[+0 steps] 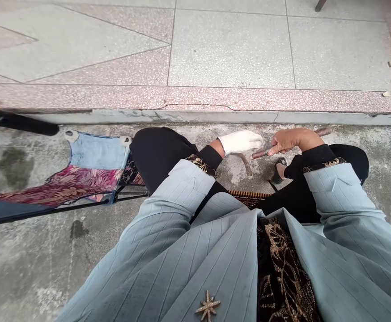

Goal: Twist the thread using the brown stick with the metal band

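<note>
My left hand (240, 142), in a white knitted glove, is low between my knees with its fingers curled together. Whatever they hold, if anything, is hidden. A curved brown stick (246, 165) shows just below the glove; whether it touches the hand, I cannot tell. My bare right hand (286, 140) is closed around a dark brown wooden handle (260, 154) with a dark band near the fingers. The handle's pale end points left toward the glove. Beyond my right wrist lies another brown stick end (323, 131); any link to the handle is hidden.
To the left stands a low folding seat (96, 152) with patterned fabric. A blurred dark bar (27, 123) enters at the left edge. A tiled step (229, 53) rises ahead. A woven seat edge (249, 199) and my shoe (278, 172) show below my hands.
</note>
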A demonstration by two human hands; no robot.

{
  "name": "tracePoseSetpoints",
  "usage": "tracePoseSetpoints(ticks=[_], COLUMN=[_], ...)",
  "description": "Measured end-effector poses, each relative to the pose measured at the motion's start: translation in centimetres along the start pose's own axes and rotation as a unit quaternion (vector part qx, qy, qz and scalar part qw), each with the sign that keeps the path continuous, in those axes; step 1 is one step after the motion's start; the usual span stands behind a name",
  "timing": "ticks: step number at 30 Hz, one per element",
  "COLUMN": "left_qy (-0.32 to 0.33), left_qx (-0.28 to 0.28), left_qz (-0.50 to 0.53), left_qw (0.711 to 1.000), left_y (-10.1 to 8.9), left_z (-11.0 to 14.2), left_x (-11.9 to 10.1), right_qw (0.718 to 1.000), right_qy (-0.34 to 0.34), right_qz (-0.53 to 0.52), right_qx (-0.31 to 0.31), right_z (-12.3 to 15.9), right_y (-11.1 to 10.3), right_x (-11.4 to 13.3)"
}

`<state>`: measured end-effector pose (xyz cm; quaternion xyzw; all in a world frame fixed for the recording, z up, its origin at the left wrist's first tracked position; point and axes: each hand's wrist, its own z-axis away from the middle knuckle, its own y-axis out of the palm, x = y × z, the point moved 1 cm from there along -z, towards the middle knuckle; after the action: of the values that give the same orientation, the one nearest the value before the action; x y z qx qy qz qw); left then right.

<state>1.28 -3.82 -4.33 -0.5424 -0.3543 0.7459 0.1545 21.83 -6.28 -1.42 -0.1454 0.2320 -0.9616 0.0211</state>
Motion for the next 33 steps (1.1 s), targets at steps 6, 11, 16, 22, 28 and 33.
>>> tracePoseSetpoints(ticks=[6, 11, 16, 22, 28, 33], left_qy=[0.005, -0.023, -0.046, -0.047, -0.036, 0.009], left_qx=[-0.064, -0.103, -0.030, -0.004, -0.015, -0.025], left_qz=[0.162, 0.288, 0.222, 0.055, 0.008, 0.044], left_qw=[0.985, 0.952, 0.974, 0.997, 0.999, 0.999], left_y=[0.3, 1.6, 1.6, 1.4, 1.4, 1.0], left_z=[0.0, -0.3, -0.3, -0.5, -0.6, -0.6], left_x=[-0.2, -0.8, -1.8, -1.5, -0.2, 0.1], right_qw=[0.966, 0.865, 0.900, 0.942, 0.980, 1.000], right_qy=[-0.183, -0.189, 0.042, 0.163, 0.148, -0.003], right_qz=[-0.180, -0.354, -0.207, 0.016, 0.067, -0.014], right_qx=[-0.001, -0.301, -0.382, -0.293, -0.113, 0.013], right_z=[2.3, 3.2, 1.3, -0.8, -0.7, 0.5], right_y=[-0.6, -1.2, -1.6, -1.6, -0.8, -0.3], right_x=[0.0, -0.2, -1.2, -1.0, -0.2, -0.2])
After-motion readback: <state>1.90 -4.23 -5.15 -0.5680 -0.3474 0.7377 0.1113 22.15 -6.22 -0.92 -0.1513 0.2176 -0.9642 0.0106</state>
